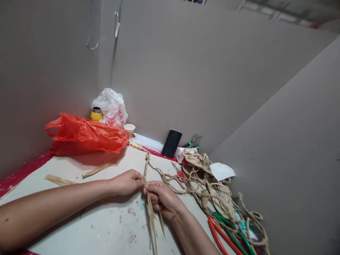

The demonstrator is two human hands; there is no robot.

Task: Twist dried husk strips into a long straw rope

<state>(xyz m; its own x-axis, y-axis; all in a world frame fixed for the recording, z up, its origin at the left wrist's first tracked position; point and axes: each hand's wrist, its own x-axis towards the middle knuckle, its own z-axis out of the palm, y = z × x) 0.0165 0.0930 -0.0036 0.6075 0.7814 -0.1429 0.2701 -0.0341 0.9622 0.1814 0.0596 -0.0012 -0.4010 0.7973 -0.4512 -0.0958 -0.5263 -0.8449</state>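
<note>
Both hands meet over the white tabletop on a braided straw cord. My left hand pinches the cord just below its finished braid, fingers closed. Right beside it, my right hand is closed on the loose straw strands, which hang down toward the table's near edge. From the top of the braid a thin length of twisted cord runs right to a tangled heap of straw cord. The fingertips hide the exact spot where the strands cross.
Red-handled scissors lie by the heap; red-handled pliers and a green-handled tool sit at right. A black phone leans on the wall. Behind stand a paper cup, an orange plastic bag and a yellow jar. Loose straw lies left.
</note>
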